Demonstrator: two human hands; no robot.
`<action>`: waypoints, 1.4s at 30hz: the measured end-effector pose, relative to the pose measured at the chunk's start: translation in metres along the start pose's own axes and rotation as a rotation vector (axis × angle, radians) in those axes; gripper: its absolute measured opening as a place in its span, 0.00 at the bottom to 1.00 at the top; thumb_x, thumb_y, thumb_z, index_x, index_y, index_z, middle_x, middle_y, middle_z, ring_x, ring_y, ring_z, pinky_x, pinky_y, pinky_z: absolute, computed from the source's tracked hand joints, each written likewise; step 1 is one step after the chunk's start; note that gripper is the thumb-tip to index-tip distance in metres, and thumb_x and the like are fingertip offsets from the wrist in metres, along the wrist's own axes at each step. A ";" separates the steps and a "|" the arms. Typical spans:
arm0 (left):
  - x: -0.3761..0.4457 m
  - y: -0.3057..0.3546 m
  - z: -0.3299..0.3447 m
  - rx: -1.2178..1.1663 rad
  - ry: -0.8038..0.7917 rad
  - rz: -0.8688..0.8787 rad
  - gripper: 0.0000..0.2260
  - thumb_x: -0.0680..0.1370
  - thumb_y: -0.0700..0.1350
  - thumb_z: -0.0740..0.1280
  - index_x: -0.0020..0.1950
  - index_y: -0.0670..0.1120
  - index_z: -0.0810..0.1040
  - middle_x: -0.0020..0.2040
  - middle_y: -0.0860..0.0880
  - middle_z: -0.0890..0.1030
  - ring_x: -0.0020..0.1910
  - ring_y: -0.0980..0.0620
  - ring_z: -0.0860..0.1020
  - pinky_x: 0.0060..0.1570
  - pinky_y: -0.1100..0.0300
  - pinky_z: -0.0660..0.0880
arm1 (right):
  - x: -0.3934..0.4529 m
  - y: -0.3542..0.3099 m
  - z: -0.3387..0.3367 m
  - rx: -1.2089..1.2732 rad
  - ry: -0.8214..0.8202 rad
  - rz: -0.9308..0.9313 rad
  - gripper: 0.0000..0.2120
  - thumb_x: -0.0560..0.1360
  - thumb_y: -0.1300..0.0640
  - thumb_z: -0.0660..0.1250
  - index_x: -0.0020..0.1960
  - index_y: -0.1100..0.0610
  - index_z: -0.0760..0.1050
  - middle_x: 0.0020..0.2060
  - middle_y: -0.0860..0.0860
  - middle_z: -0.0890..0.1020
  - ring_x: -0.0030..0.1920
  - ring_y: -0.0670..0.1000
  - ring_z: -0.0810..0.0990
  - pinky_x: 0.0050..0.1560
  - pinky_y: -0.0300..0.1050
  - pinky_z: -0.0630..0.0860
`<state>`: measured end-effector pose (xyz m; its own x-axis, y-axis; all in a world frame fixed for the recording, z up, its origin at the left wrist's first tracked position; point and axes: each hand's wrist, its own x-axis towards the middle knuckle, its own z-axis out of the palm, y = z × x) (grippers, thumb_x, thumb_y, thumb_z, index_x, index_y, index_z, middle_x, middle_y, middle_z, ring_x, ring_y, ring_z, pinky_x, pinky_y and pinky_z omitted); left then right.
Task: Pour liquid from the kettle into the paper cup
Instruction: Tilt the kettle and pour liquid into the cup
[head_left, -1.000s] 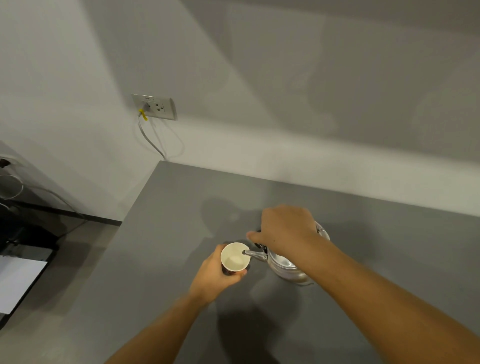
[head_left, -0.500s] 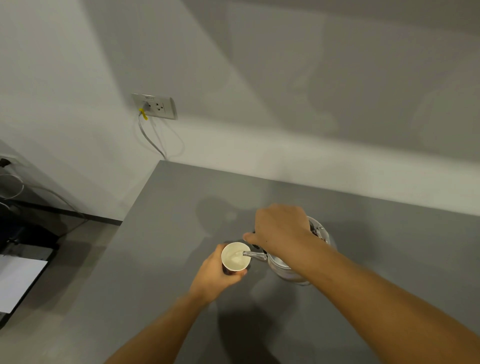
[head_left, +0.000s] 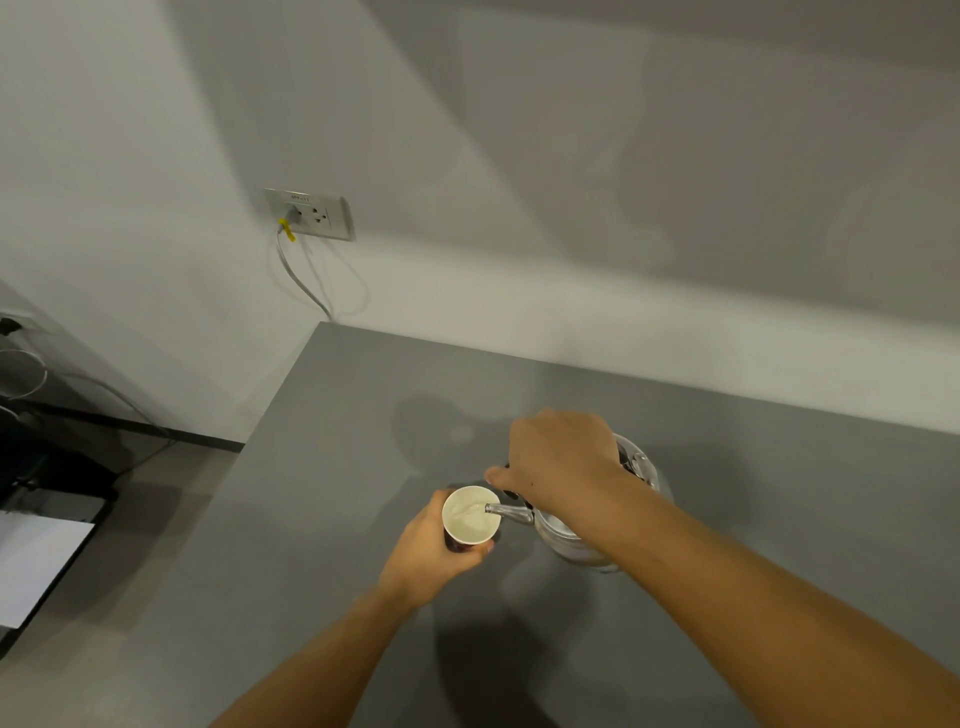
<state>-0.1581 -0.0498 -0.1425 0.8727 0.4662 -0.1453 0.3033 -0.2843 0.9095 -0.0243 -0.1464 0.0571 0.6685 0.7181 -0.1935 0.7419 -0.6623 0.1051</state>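
Observation:
A paper cup (head_left: 470, 519) with a white inside and a dark outer wall is held by my left hand (head_left: 434, 553), which wraps it from the near-left side. A shiny metal kettle (head_left: 582, 540) is tilted to the left, its spout tip over the cup's right rim. A thin stream of clear liquid runs from the spout into the cup. My right hand (head_left: 558, 462) grips the kettle's dark handle from above and hides most of the handle and lid.
Both hands work over a grey table (head_left: 332, 545) whose far edge meets a white wall. A wall socket (head_left: 311, 214) with a plugged cable sits at the upper left. Left of the table, lower down, are a dark unit and a white sheet (head_left: 31, 566).
The kettle has tipped further toward the cup, and liquid now flows from the spout. The right hand rose slightly; the left hand and cup stayed in place.

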 end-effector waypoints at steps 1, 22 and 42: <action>0.000 0.000 0.000 0.000 0.002 -0.002 0.27 0.67 0.53 0.81 0.60 0.70 0.74 0.57 0.69 0.82 0.56 0.67 0.81 0.47 0.79 0.74 | 0.000 0.000 0.000 0.001 -0.005 0.001 0.23 0.73 0.42 0.66 0.26 0.53 0.65 0.25 0.48 0.69 0.24 0.49 0.64 0.26 0.41 0.56; 0.001 -0.003 0.001 0.008 0.005 0.000 0.29 0.66 0.54 0.81 0.59 0.74 0.72 0.57 0.69 0.82 0.56 0.67 0.81 0.47 0.78 0.74 | -0.001 -0.006 -0.004 -0.003 -0.023 -0.010 0.22 0.73 0.43 0.67 0.27 0.52 0.64 0.26 0.49 0.68 0.25 0.49 0.64 0.26 0.42 0.56; 0.001 -0.002 0.002 0.009 0.026 0.015 0.30 0.67 0.54 0.81 0.59 0.76 0.71 0.55 0.71 0.82 0.54 0.69 0.81 0.45 0.79 0.74 | 0.002 -0.008 -0.005 -0.013 -0.038 -0.029 0.23 0.74 0.42 0.68 0.28 0.52 0.64 0.26 0.48 0.68 0.25 0.49 0.63 0.26 0.42 0.56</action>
<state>-0.1573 -0.0505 -0.1456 0.8669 0.4833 -0.1217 0.2942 -0.2991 0.9078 -0.0289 -0.1390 0.0605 0.6442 0.7284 -0.2333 0.7619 -0.6381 0.1115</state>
